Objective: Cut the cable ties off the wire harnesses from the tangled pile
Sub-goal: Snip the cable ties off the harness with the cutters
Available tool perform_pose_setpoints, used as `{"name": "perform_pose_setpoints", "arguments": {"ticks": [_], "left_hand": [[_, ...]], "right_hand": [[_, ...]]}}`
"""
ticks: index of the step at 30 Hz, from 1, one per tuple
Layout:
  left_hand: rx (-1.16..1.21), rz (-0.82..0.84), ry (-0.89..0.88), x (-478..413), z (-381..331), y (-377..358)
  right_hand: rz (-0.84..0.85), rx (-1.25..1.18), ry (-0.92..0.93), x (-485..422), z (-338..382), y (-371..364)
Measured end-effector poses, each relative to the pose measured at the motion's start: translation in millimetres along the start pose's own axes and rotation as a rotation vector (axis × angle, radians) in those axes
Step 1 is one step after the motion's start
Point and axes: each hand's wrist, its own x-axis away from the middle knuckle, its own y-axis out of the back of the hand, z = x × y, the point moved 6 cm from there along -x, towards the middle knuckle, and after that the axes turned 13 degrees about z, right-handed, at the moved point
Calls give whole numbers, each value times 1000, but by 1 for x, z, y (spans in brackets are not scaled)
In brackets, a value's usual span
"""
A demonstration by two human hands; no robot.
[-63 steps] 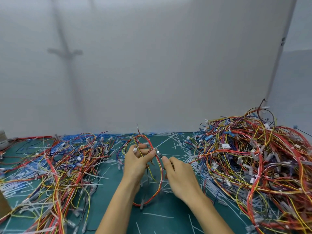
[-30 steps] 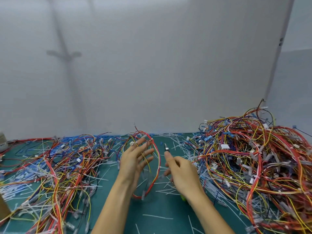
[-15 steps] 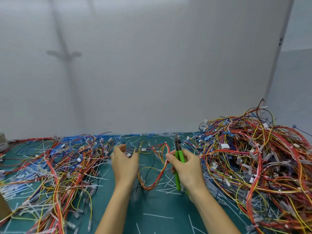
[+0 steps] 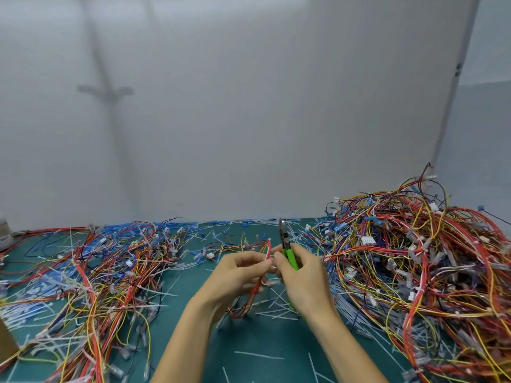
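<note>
My left hand (image 4: 235, 275) pinches a red, yellow and white wire harness (image 4: 250, 297) above the green mat, and its loop hangs down between my hands. My right hand (image 4: 304, 275) grips green-handled cutters (image 4: 287, 248) with the jaws pointing up, and its fingertips touch the harness near my left thumb. A tall tangled pile of harnesses (image 4: 420, 261) lies to the right. A flatter spread of harnesses (image 4: 91, 275) covers the left side.
Loose white cable tie pieces (image 4: 273, 305) litter the green mat (image 4: 265, 346) under and around my hands. A grey wall stands close behind the mat. A brown box corner (image 4: 7, 341) sits at the left edge.
My hands have come together over the mat. The left hand now pinches the harness next to the right fingertips, and the cutters stay upright in my right hand.
</note>
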Motion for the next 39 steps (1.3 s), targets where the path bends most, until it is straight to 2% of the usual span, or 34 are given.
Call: {"name": "perform_pose_setpoints", "arguments": {"ticks": [5,9,14,21,24,29,39], "left_hand": [[340,-82,-79,-1,0,7],[453,-197,-155,-1,0,18],[484,-269,-212,-2,4,26],[542,-342,-306,-3,4,32],[485,-339,-321,-3,3,30],[431,-346,-318,-3,5,29],[470,-291,-342,-2,1,26]], "right_hand": [[-60,-15,-6,2,0,4],[0,-20,-31,1,1,-1],[143,122,18,5,5,-15],[138,303,89,6,7,-17],[143,365,134,8,9,-19],[131,385,163,8,12,-21],[151,379,118,6,5,-21]]}}
